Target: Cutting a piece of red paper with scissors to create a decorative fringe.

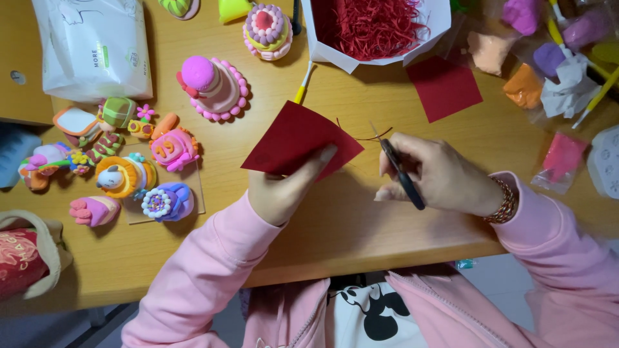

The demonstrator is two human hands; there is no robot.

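The right hand point(438, 174) is closed around a pair of black-handled scissors point(396, 169), and the thin blades point up and to the left, toward the near corner of the red paper sheet point(298, 142). The left hand point(284, 190) pinches this sheet at its lower edge, thumb on top, so the sheet is lifted a little above the wooden surface point(361, 225). The sheet lies to the left of the scissors, just beside the blade tips; its long axis runs from lower left to upper right, and a few thin red strips point(371, 135) hang at the edge that faces the blades. The left hand already holds the paper, and the right hand is the nearer one to the cut edge. Further out, a second red square point(443, 87) lies flat on the surface, below a white box with shredded red paper point(374, 29). On the left stand many small clay figures, among them a pink clay cake point(213, 87), and a white tissue pack point(97, 45). Bags of coloured clay point(525, 84) fill the right corner.
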